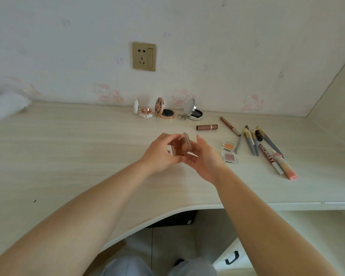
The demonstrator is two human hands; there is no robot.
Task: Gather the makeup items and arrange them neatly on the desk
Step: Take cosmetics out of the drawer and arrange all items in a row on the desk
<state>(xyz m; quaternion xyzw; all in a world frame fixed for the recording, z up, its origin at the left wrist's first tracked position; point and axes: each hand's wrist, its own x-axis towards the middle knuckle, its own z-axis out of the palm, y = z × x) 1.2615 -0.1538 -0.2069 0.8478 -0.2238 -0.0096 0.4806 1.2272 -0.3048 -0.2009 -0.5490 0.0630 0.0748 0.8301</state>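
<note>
At the centre of the frame both hands held a small translucent brown palette [180, 145] just above the counter [68, 146], its lid hinged open. The left hand [159, 154] gripped the base, fingers curled round it; the right hand [204, 158] cradled the lid side, fingers curled under it. To do this step well, the lid should probably be pressed shut squarely before the palette is set down, so nothing spills. It would sit best beside the two small eyeshadow pans [229, 152] at centre right, edges aligned. Three open compacts [165, 111] stood along the wall, with a lipstick [207, 127] and scattered pencils [253, 141] lying at right.
</note>
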